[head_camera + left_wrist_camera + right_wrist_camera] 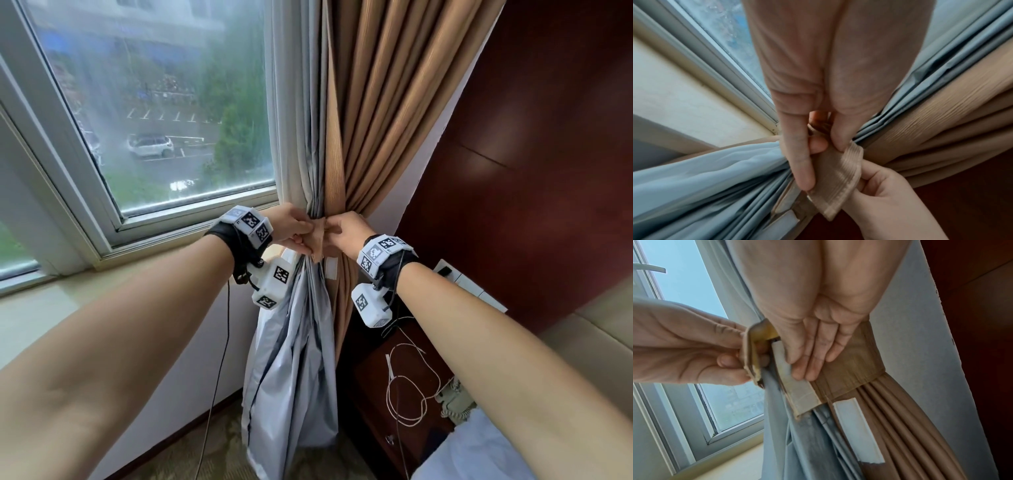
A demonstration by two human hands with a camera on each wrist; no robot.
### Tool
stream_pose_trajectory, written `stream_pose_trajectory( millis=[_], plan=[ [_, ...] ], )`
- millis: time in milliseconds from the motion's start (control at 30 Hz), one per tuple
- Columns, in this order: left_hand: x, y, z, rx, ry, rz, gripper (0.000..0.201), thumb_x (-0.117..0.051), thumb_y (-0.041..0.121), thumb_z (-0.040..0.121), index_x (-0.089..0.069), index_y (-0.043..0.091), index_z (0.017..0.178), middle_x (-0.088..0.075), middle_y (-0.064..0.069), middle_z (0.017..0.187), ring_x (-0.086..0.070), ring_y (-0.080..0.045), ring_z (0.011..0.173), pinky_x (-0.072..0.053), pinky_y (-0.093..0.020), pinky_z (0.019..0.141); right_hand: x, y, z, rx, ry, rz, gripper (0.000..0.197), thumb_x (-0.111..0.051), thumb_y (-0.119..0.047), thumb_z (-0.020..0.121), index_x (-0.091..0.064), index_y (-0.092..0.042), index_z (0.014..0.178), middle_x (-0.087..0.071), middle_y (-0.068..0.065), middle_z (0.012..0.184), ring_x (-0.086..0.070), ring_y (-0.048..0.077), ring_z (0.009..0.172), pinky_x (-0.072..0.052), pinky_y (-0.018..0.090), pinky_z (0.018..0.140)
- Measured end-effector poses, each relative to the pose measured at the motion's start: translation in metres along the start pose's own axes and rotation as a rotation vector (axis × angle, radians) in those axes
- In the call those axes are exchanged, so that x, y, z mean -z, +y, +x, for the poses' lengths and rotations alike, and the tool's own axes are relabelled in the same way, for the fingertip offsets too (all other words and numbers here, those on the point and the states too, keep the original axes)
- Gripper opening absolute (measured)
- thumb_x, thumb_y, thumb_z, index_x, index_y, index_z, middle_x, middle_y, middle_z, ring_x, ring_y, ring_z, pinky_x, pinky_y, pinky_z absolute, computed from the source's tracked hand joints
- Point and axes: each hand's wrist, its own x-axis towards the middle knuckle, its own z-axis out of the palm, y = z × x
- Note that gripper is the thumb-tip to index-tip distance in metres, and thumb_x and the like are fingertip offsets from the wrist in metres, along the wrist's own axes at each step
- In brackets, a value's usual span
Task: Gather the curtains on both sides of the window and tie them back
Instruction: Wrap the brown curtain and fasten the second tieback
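The tan curtain [376, 120] and its grey lining [294, 359] hang bunched together right of the window. A tan tie-back band [319, 240] wraps the bundle at sill height. My left hand [306, 233] pinches one end of the band [838, 178] between thumb and fingers. My right hand [330, 231] holds the other end; in the right wrist view its fingers [807, 363] lie along the band [855, 368], beside a white fastening patch [795, 386]. A second white strip [857, 430] hangs loose below. The two ends meet in front of the bundle.
The window [154, 102] and its pale sill [51, 308] are to the left. A dark wooden nightstand [373, 377] with a telephone [455, 401] and loose cord stands at lower right, under a wall switch panel [462, 281]. A dark wood wall panel [548, 171] lies to the right.
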Motion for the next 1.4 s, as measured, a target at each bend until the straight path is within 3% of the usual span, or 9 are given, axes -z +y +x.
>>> stream_pose_trajectory(
  millis=[167,333,400,533,667,900,1100,1267,1400],
  plan=[
    [-0.002,-0.009,-0.006,-0.079,0.007,-0.042,0.001,-0.057,-0.001,0.094,-0.056,-0.002,0.094,-0.062,-0.033,0.091,-0.070,-0.035,0.091,-0.060,-0.040,0.083,0.002,-0.004,-0.002,-0.010,0.047,-0.086,0.017,-0.066,-0.015,0.084,-0.077,-0.020,0.095,-0.074,-0.003,0.080,-0.069,0.015,0.083,-0.051,0.023,0.077],
    [-0.009,-0.009,-0.010,-0.116,0.083,0.020,0.014,-0.061,-0.008,0.089,-0.052,0.002,0.087,-0.064,-0.022,0.079,-0.070,-0.024,0.068,-0.062,-0.031,0.061,0.005,-0.009,-0.003,-0.002,0.006,-0.095,0.022,-0.058,-0.008,0.088,-0.076,-0.013,0.100,-0.074,0.003,0.085,-0.064,0.013,0.081,-0.048,0.022,0.076],
    [-0.012,-0.010,-0.010,-0.119,0.074,0.060,0.007,-0.061,0.001,0.092,-0.056,0.000,0.088,-0.069,-0.023,0.083,-0.072,-0.021,0.068,-0.062,-0.030,0.066,0.005,-0.010,0.000,-0.032,0.008,-0.072,0.020,-0.060,-0.009,0.090,-0.076,-0.011,0.101,-0.071,0.003,0.085,-0.060,0.009,0.075,-0.045,0.018,0.071],
    [-0.018,-0.009,-0.009,-0.102,0.103,0.034,0.020,-0.048,0.012,0.101,-0.058,-0.001,0.091,-0.069,-0.032,0.098,-0.070,-0.040,0.093,-0.057,-0.049,0.086,0.005,-0.013,0.000,-0.088,0.036,0.052,0.015,-0.061,-0.006,0.092,-0.074,-0.003,0.099,-0.065,0.000,0.071,-0.055,0.004,0.062,-0.043,0.012,0.063],
    [-0.022,-0.016,-0.007,-0.143,0.242,0.102,0.017,-0.061,0.014,0.094,-0.062,0.008,0.077,-0.073,-0.022,0.079,-0.074,-0.034,0.076,-0.060,-0.050,0.076,0.006,-0.017,-0.002,-0.096,0.008,0.081,0.014,-0.061,-0.005,0.091,-0.073,-0.002,0.098,-0.065,0.008,0.076,-0.057,0.012,0.065,-0.041,0.003,0.051],
    [-0.029,-0.019,-0.004,-0.187,0.393,0.229,0.022,-0.065,0.014,0.090,-0.061,0.015,0.069,-0.073,-0.012,0.069,-0.074,-0.026,0.066,-0.062,-0.037,0.065,0.008,-0.025,0.001,-0.179,-0.068,0.100,0.020,-0.063,-0.017,0.094,-0.072,-0.001,0.102,-0.069,0.013,0.091,-0.064,0.023,0.087,-0.052,0.034,0.088],
    [-0.032,-0.018,0.003,-0.181,0.483,0.391,0.016,-0.068,0.021,0.086,-0.060,0.009,0.080,-0.071,-0.014,0.077,-0.070,-0.031,0.069,-0.060,-0.039,0.065,0.009,-0.032,0.001,-0.210,-0.136,0.182,0.027,-0.051,-0.013,0.099,-0.067,0.010,0.101,-0.068,0.020,0.084,-0.067,0.030,0.078,-0.058,0.034,0.081],
    [-0.037,-0.015,0.005,-0.165,0.519,0.711,0.021,-0.060,0.031,0.089,-0.055,0.012,0.093,-0.061,-0.013,0.088,-0.056,-0.032,0.076,-0.039,-0.033,0.063,0.010,-0.029,-0.002,-0.132,-0.193,0.145,0.012,-0.063,-0.018,0.093,-0.069,-0.010,0.085,-0.072,0.015,0.087,-0.069,0.030,0.086,-0.055,0.044,0.089],
    [-0.034,-0.016,0.012,-0.109,0.467,0.789,0.027,-0.059,0.035,0.092,-0.065,0.009,0.089,-0.062,-0.013,0.085,-0.052,-0.030,0.072,-0.038,-0.031,0.061,0.010,-0.025,-0.003,-0.092,-0.190,0.159,0.018,-0.066,-0.007,0.087,-0.068,-0.003,0.104,-0.069,0.012,0.090,-0.065,0.021,0.086,-0.054,0.045,0.094]
  ],
)
